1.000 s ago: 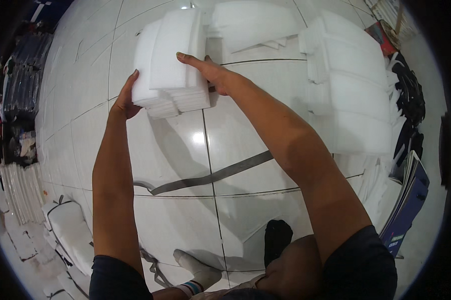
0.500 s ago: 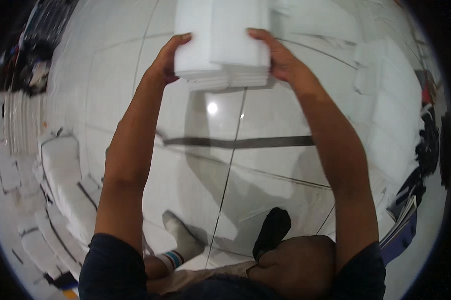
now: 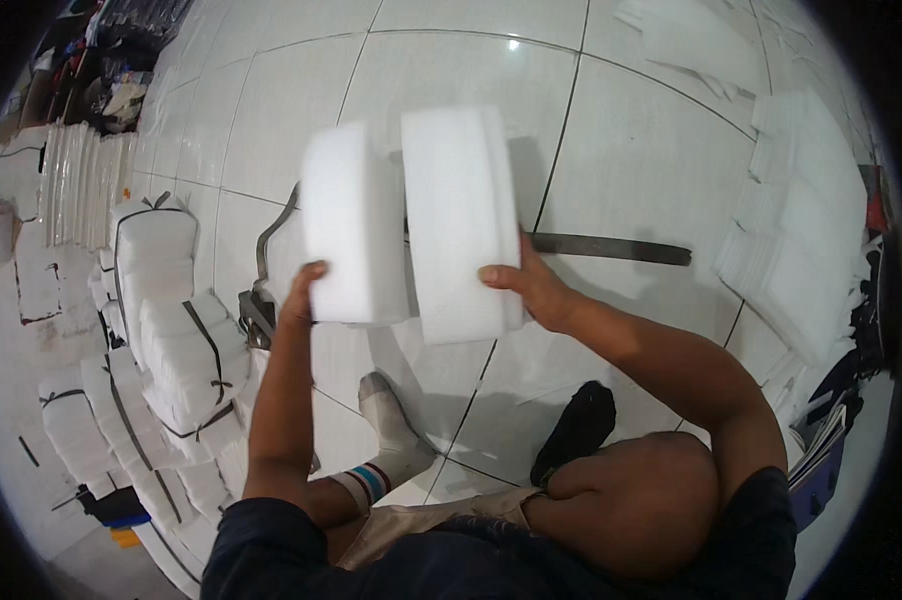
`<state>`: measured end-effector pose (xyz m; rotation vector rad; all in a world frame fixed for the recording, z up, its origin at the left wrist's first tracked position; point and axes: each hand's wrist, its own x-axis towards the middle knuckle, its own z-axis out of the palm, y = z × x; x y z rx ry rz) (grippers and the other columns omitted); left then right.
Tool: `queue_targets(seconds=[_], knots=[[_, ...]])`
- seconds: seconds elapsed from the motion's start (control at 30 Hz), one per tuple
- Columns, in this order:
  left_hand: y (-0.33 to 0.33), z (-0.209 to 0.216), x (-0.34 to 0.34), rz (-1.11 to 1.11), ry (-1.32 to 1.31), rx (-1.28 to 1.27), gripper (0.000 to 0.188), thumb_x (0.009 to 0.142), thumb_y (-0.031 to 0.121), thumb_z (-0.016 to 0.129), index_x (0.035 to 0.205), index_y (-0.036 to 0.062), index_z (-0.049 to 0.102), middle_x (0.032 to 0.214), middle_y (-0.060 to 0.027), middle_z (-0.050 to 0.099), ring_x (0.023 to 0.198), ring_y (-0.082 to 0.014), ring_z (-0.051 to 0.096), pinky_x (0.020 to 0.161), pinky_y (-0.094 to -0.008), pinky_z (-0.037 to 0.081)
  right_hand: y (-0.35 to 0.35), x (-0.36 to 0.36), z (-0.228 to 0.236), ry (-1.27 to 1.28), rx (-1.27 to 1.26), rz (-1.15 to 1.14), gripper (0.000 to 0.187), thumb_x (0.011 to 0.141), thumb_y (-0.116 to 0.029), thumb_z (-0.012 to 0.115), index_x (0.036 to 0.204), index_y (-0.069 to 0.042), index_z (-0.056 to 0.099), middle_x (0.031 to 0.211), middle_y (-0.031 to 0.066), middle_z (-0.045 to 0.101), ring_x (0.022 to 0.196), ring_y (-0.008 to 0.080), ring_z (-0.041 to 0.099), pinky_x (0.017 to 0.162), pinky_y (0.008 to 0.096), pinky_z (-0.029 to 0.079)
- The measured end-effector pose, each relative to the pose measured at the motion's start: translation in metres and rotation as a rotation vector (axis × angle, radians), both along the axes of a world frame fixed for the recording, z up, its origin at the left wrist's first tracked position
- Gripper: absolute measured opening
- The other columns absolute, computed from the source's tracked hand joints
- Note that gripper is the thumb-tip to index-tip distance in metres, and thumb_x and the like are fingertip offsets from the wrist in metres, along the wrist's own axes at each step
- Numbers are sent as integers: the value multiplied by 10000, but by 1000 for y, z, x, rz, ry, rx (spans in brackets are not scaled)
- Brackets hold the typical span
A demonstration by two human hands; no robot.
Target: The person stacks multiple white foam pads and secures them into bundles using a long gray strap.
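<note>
Here are two white foam stacks side by side over the middle of the tiled floor [image 3: 461,75], a narrow gap between them. The left hand [image 3: 304,292] grips the outer side of the left foam stack [image 3: 339,225], thumb up at its near edge, the other fingers hidden. And the right hand [image 3: 543,290] has the right foam stack [image 3: 456,230], thumb across the top, fingers down the outer flank; that spread likely keeps the loose layers from sliding out. Are they resting or just lifted? Can't tell! A grey strap [image 3: 616,247] lies flat on the floor, poking out to the right, apparently laid crosswise so the foam sits over it. Over at the floor's left side, tied foam bundles [image 3: 156,250] wear dark bands, probably to hold them square; toward its right edge, loose foam piles [image 3: 796,240] lie well apart from both hands.
</note>
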<state>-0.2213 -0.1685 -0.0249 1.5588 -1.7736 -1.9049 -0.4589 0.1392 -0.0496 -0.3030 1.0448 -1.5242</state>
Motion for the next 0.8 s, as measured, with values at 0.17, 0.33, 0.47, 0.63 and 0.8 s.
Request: queue_targets(seconds=[0.17, 0.33, 0.47, 0.63, 0.8], knots=[[12, -24, -43, -50, 129, 241, 694, 751, 413, 665, 1264, -28, 511, 1110, -168, 635, 973, -296, 645, 845, -418, 546, -49, -3, -32, 246, 93, -48, 1272, 721, -440, 789, 1518, 7, -96, 1529, 261, 209, 1411, 355, 262, 1147, 408, 250], [-6, -30, -100, -37, 250, 274, 711, 755, 422, 664, 1282, -27, 499, 1147, -174, 619, 1012, -305, 637, 879, -435, 535, -98, -53, -34, 175, 40, -81, 1264, 703, -424, 786, 1517, 20, -73, 1491, 263, 295, 1349, 353, 364, 1102, 423, 330], [-15, -21, -120, -96, 204, 294, 716, 758, 456, 644, 1293, 2, 504, 1167, -168, 617, 1044, -316, 630, 901, -457, 522, -93, -67, -8, 218, 146, 22, 1228, 688, -425, 745, 1519, 27, -37, 1450, 262, 350, 1297, 356, 418, 1069, 415, 357], [-32, -7, -119, -311, 179, 381, 760, 753, 482, 647, 1319, 1, 486, 1221, -157, 596, 1087, -315, 612, 941, -461, 501, -87, -64, -1, 241, 172, 54, 1254, 685, -431, 747, 1517, 23, -74, 1472, 276, 303, 1334, 365, 373, 1081, 429, 344], [-35, -1, -123, -88, 276, 632, 809, 798, 497, 652, 1397, 8, 417, 1363, -168, 506, 1235, -315, 510, 1037, -451, 424, -89, -63, 9, 187, 166, 38, 1317, 686, -510, 762, 1511, 8, -124, 1506, 289, 227, 1366, 395, 322, 1097, 463, 326]])
